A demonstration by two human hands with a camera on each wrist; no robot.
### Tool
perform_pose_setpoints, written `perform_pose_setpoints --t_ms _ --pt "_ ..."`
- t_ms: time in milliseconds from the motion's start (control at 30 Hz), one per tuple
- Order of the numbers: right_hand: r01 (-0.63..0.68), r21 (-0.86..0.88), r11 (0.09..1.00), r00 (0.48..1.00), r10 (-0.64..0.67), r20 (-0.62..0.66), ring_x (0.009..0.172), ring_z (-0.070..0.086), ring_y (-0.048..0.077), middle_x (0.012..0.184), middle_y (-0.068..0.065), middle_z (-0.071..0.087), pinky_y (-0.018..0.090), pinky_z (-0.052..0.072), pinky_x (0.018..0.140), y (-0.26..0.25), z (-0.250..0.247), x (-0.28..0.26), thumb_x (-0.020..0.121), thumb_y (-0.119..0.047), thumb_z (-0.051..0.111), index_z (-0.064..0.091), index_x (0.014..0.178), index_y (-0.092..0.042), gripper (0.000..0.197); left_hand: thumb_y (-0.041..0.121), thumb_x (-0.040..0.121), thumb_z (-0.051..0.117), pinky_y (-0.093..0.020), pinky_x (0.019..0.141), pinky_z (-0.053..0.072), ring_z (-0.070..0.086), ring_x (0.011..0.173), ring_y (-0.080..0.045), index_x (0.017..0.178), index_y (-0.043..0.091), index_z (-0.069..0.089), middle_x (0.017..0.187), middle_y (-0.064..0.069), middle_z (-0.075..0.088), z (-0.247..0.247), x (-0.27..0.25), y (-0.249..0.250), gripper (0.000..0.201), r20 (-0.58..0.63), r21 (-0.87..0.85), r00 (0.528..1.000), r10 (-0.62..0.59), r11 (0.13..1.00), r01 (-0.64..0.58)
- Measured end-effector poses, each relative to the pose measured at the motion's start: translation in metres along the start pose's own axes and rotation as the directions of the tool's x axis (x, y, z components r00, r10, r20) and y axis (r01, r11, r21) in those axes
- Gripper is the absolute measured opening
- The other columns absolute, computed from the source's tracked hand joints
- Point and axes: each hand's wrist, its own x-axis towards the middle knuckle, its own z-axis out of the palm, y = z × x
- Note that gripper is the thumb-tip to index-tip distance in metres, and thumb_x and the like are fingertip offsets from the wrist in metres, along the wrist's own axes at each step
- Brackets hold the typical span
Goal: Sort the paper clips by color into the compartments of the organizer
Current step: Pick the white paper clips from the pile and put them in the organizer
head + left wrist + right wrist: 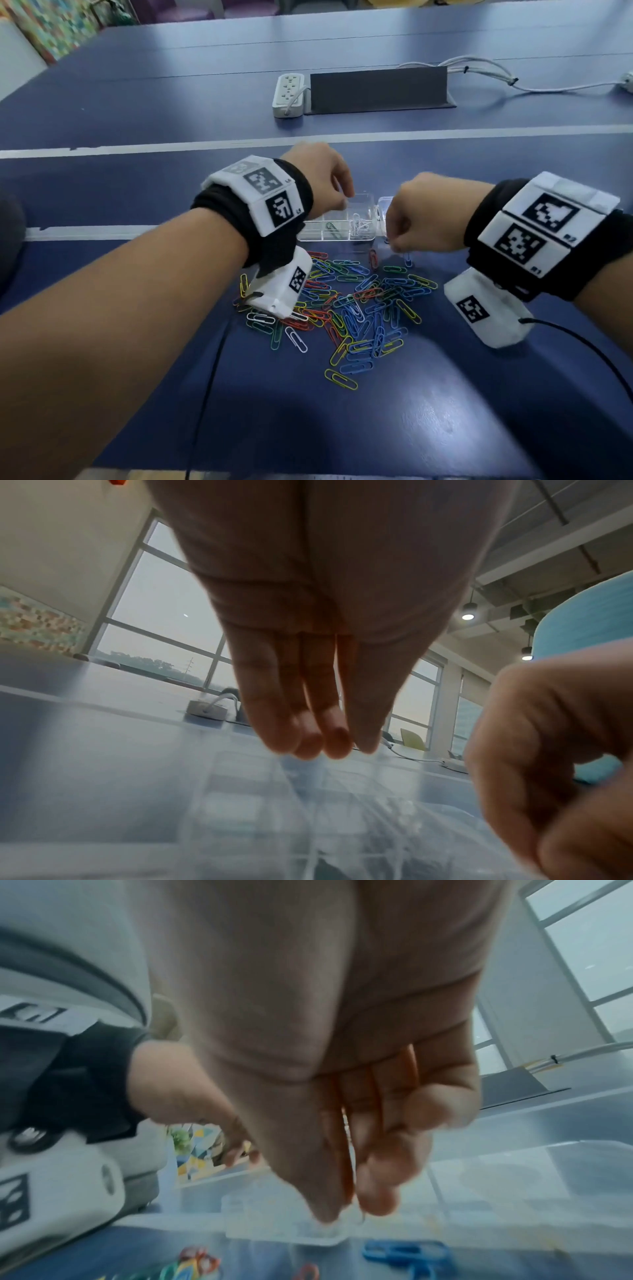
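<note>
Between the right hand's (pixel 342 1069) fingers (pixel 377 1202), the right wrist view is showing an orange clip (pixel 346 1150) pinched against the thumb, which the head view is hiding behind the knuckles. From the left wrist view, the left hand's (pixel 318 615) fingertips (pixel 308 745) are pressing together over the organizer (pixel 308 804); whether they are holding anything, I cannot tell. Both hands are hovering knuckles-up over the clear organizer (pixel 342 236), which is holding one green clip (pixel 333 230) and white clips (pixel 359 224) in adjoining compartments. Mixed clips (pixel 352 308) are lying on the table (pixel 445 411) just before it.
</note>
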Motion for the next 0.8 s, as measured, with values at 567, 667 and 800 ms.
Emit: perform_pose_setpoints --t_ms 567,667,800 --pt "0.110 0.091 0.990 0.975 -0.090 -0.205 0.085 0.065 0.036 0.092 0.015 0.070 0.037 0.055 0.080 -0.051 0.004 0.020 0.081 -0.016 0.054 0.074 0.089 -0.020 0.022 0.032 0.076 0.070 -0.024 0.071 0.045 0.051 0.059 -0.004 0.080 0.025 0.073 0.059 0.013 0.057 -0.012 -0.055 -0.053 0.009 0.206 0.290 0.968 -0.142 0.954 0.078" --pt "0.194 0.078 0.978 0.975 -0.184 -0.121 0.079 0.059 0.034 0.084 0.013 0.066 0.029 0.049 0.070 -0.077 0.011 0.023 0.083 -0.016 0.053 0.073 0.086 -0.018 0.020 0.033 0.074 0.072 -0.024 0.068 0.045 0.052 0.063 -0.009 0.077 0.023 0.073 0.056 0.013 0.055 -0.007 -0.060 -0.053 0.010 0.219 0.349 0.964 -0.154 0.934 0.070" --pt "0.191 -0.010 0.981 0.980 -0.192 -0.050 0.074 0.046 0.028 0.081 0.013 0.053 0.027 0.036 0.062 -0.097 0.018 0.036 0.085 -0.016 0.056 0.069 0.090 -0.012 0.015 0.038 0.070 0.076 -0.025 0.064 0.042 0.056 0.071 -0.015 0.080 0.021 0.073 0.061 0.008 0.056 0.000 -0.063 -0.053 0.020 0.239 0.383 0.949 -0.204 0.918 0.101"
